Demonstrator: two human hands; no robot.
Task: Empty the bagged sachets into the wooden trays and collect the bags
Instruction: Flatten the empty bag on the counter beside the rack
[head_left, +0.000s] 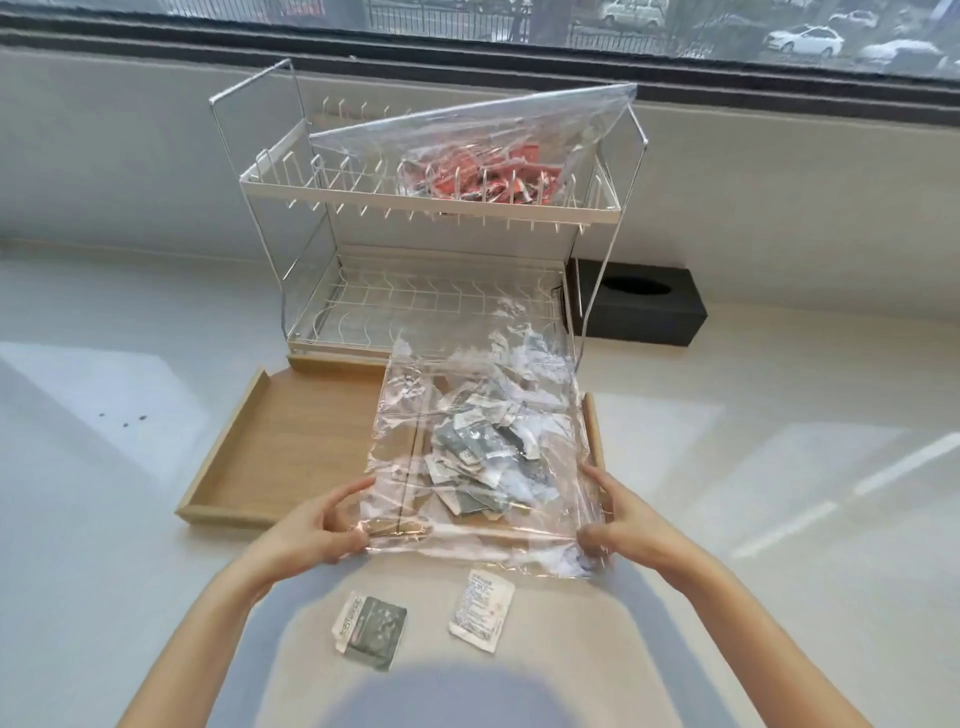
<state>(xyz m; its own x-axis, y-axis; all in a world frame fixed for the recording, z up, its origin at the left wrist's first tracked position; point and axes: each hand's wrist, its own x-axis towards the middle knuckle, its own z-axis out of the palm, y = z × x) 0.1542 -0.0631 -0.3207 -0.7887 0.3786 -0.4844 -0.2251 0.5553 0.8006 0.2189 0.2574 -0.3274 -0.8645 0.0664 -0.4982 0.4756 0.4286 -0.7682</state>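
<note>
A clear plastic bag (405, 415) with several grey and white sachets (483, 457) inside is held over the right wooden tray (595, 431). My left hand (317, 525) grips the bag's near left corner. Its near right corner is pinched by my right hand (613, 519). The left wooden tray (270, 441) lies bare beside it. Two loose sachets rest on the table near me, a dark one (370, 629) and a white one (482, 608). A second clear bag (467, 140) of red sachets (478, 179) leans in the top tier of the rack.
A white two-tier wire dish rack (426, 208) stands behind the trays. A black tissue box (641, 306) sits to its right by the wall. A window ledge runs along the back. The white table stretches left and right of the trays.
</note>
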